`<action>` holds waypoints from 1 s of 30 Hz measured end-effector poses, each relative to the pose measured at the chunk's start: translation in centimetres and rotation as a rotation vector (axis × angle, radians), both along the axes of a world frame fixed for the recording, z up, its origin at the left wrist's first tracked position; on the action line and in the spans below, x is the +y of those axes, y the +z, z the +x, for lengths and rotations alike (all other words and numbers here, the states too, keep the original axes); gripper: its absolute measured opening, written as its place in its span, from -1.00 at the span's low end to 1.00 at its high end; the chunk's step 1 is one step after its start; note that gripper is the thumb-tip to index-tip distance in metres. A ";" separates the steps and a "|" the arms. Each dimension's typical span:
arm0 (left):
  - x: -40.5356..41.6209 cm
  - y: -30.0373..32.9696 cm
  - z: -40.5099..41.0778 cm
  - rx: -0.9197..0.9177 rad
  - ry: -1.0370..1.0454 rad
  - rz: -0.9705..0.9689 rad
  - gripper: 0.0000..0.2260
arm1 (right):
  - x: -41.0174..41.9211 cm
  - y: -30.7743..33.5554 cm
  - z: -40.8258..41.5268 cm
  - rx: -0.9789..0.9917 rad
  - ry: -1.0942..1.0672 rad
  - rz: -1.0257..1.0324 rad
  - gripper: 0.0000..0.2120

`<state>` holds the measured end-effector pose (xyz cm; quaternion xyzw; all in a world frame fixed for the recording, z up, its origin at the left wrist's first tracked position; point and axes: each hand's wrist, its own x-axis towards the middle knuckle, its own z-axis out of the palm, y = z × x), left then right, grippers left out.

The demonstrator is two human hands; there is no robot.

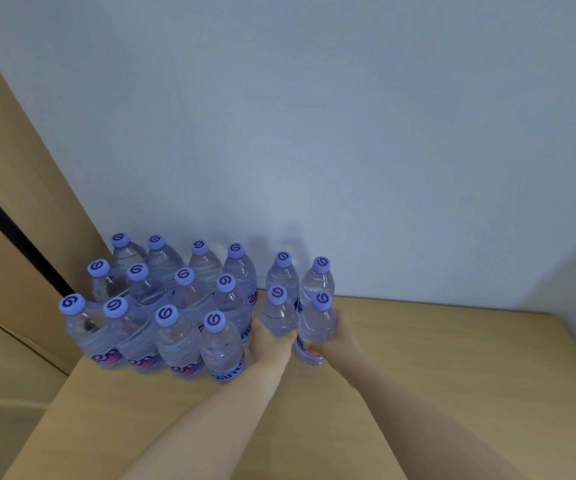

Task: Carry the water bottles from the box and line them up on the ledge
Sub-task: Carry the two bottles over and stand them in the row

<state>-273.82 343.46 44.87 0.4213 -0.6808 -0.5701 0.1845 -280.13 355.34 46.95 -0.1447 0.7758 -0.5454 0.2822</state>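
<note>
So: both hands are loaded, one bottle each. Left hand [272, 344] wraps the lower body of a bottle [278, 315]; right hand [335, 336] wraps a second one [317, 323] just to its right. Each grip sits low on the body, cap up, which keeps the bottles upright and lets the bases go down flat on the ledge [452, 358]. I can't tell whether the bases are already touching the wood or a hair above it; the hands cover that.

Just left of the left hand stands a packed block of bottles [161, 306], three rows deep, four across, caps all up, labels facing out on the front row. Directly beyond the two hands stand two more bottles [300, 275], against the wall [314, 116]. So the held pair looks to be going in as the second row of two new columns, extending the same grid rightward. That explains the side-by-side hold: the spacing between the hands roughly matches the column pitch.

Ledge to the right of the right hand is bare wood, room for more columns. The box isn't in view. A tan panel [19, 202] borders the block on the far left.

Main risk is the left hand's knuckles nudging the nearest front-row bottle [222, 348], which is almost touching it.
</note>
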 end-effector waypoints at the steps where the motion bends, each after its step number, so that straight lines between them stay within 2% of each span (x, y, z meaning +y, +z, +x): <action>1: 0.0 0.0 0.0 -0.002 0.005 0.003 -0.73 | -0.1 0.0 0.1 0.002 -0.003 -0.003 -0.69; 7: -0.1 -0.3 0.0 -0.021 0.028 0.086 -0.59 | -0.5 0.3 0.8 -0.009 -0.025 -0.047 -0.82; 11: -0.5 -0.5 0.3 -0.045 0.065 0.031 -0.68 | -0.7 0.0 0.8 -0.011 -0.083 -0.016 -0.61; 15: -0.8 -0.1 0.5 -0.005 0.014 0.026 -0.68 | -1.0 -0.2 0.8 -0.030 -0.127 -0.025 -0.58; 18: -1.3 -0.1 0.4 -0.015 -0.104 -0.046 -0.77 | -1.2 0.0 1.1 -0.039 -0.126 -0.015 -0.55; 20: -1.6 0.0 0.4 -0.017 -0.131 -0.067 -0.83 | -1.3 0.2 1.2 -0.035 -0.116 -0.021 -0.67; 22: -1.8 -0.3 0.4 -0.017 -0.155 -0.090 -0.80 | -1.4 0.2 1.3 -0.010 -0.082 -0.045 -0.84; 23: -1.8 -0.3 0.4 -0.021 -0.161 -0.097 -0.78 | -1.4 0.2 1.3 -0.006 -0.078 -0.049 -0.86; 28: -1.9 -0.4 0.5 0.006 -0.161 -0.077 -0.81 | -1.5 0.3 1.4 -0.013 -0.127 -0.016 -0.81; 30: -1.9 -0.4 0.5 0.024 -0.161 -0.086 -0.79 | -1.5 0.2 1.4 -0.030 -0.162 0.014 -0.69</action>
